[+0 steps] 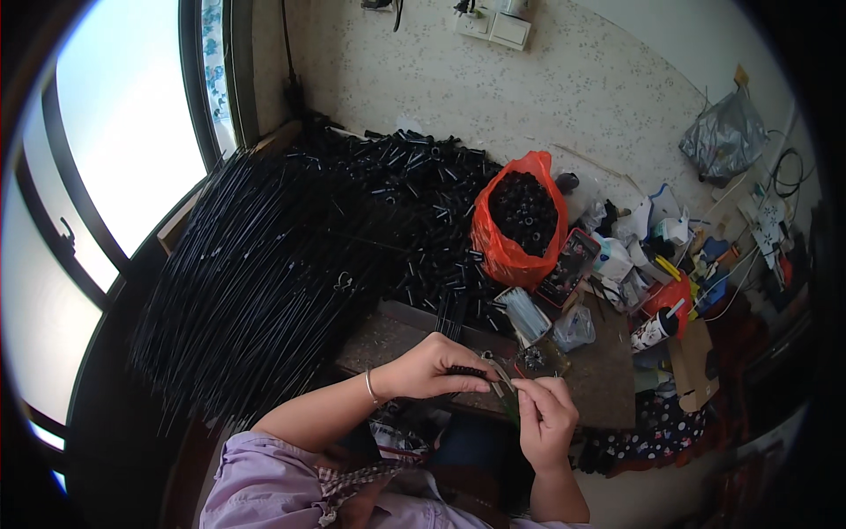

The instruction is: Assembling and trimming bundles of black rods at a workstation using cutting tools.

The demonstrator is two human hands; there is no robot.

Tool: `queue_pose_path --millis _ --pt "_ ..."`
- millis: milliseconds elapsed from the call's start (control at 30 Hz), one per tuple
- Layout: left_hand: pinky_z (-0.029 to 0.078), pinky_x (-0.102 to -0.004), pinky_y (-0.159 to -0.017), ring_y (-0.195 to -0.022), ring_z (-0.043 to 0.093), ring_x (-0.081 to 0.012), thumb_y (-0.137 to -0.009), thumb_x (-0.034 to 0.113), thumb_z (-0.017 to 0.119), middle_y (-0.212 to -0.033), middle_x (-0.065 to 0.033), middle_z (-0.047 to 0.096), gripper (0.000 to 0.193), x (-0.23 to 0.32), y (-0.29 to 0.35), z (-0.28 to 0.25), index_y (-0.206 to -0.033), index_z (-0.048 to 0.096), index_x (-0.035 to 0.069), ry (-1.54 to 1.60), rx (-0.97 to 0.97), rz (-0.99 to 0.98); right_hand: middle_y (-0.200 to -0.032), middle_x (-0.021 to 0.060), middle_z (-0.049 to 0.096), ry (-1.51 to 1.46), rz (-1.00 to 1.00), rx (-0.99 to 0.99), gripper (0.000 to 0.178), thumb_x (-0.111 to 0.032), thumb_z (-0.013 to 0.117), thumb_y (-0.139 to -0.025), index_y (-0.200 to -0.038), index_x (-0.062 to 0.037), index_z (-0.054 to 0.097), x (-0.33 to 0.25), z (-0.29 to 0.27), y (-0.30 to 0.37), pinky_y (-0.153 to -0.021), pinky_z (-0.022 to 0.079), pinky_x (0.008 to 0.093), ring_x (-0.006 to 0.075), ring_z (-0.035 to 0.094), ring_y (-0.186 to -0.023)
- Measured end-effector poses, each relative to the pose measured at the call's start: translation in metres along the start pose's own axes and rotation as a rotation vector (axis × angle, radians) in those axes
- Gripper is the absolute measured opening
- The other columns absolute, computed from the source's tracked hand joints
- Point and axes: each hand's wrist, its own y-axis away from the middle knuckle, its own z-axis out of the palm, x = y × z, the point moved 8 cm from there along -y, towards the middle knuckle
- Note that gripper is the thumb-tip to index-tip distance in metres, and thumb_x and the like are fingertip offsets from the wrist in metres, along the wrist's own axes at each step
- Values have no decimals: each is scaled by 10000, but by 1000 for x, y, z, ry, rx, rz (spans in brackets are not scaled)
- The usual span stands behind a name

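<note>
My left hand (434, 365), with a bracelet at its wrist, is closed on a short row of small black pieces (465, 370) over the front edge of the table. A pale thin strip (503, 374) runs between it and my right hand (546, 413), whose thumb and forefinger are pinched together at the strip's end. The strip's exact kind is too small to tell. Just beyond the left hand, several thin black rods (451, 317) lie together. Below the hands, a green thing (511, 404) shows in part.
A big stack of long black rods (256, 273) covers the left side. Behind lies a heap of short black tubes (423, 167). A red plastic bag (504, 256) holds black parts, beside a phone (570, 264) and a clear box (526, 316). A patterned cup (654, 328) stands among clutter.
</note>
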Motion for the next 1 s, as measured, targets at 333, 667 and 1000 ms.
queue_pose_path --millis 333,667,1000 --pt "495 -301 -643 -726 640 -283 -790 210 673 -798 -143 652 263 9 -2 21 -958 646 9 -44 -60 87 -759 76 548 132 -332 -67 234 65 627 -672 -887 -22 659 -28 -2 -6 -579 436 302 238 524 -663" --pt "494 -319 -658 -753 632 -289 -790 238 675 -815 -146 644 298 -8 3 28 -954 639 -8 -143 -217 -57 -799 87 530 -51 -382 -217 307 87 620 -644 -931 -17 648 -26 12 -15 -591 452 320 241 527 -678" --pt "406 -520 -808 -1090 476 -336 -793 323 637 -1141 -190 515 328 -67 36 45 -980 658 55 -244 -172 -225 -862 95 566 -42 -423 -263 301 86 611 -675 -954 -17 658 -44 36 -25 -629 472 314 255 547 -726"
